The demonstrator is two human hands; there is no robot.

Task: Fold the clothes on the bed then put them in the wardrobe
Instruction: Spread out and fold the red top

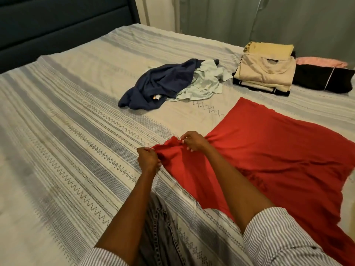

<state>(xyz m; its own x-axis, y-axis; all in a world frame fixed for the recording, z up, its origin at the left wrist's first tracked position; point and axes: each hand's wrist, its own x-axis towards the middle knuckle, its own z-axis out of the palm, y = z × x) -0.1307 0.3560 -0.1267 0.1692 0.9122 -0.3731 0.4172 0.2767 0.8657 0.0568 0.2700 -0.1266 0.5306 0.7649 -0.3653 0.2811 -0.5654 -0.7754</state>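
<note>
Two striped sleeves (pixel 276 239) reached out from the near edge of the bed (pixel 63 143), and grey jeans (pixel 159 235) showed between the forearms. Both hands worked at the left corner of a red garment (pixel 269 150) that lay spread across the right side of the bed, its lower edge running off toward the near right. The left hand (pixel 148 159) had its fingers curled round a bunched bit of red cloth at the very corner, gripping it against the patterned bedspread. Just beyond it, the right hand (pixel 192 141) pinched the same gathered edge, fingers closed on the fabric, so the cloth rose in a small ridge between the two hands. The rest of the garment lay flat with a few creases.

Farther across the bed, near the middle, a navy garment (pixel 159 83) sat in a loose heap, touching a crumpled pale green one (pixel 205 81) at its right. Something small lay in the navy folds, too small to make out. Beyond these on the right stood a stack of folded beige clothes (pixel 267 72), with a folded yellow piece (pixel 269 48) behind it. Beside the stack lay a folded black garment (pixel 322 77), and a pink one (pixel 320 62) lay just behind that. A dark headboard (pixel 57 22) stood at the far left, and grey-green curtains (pixel 269 18) hung behind the bed.
</note>
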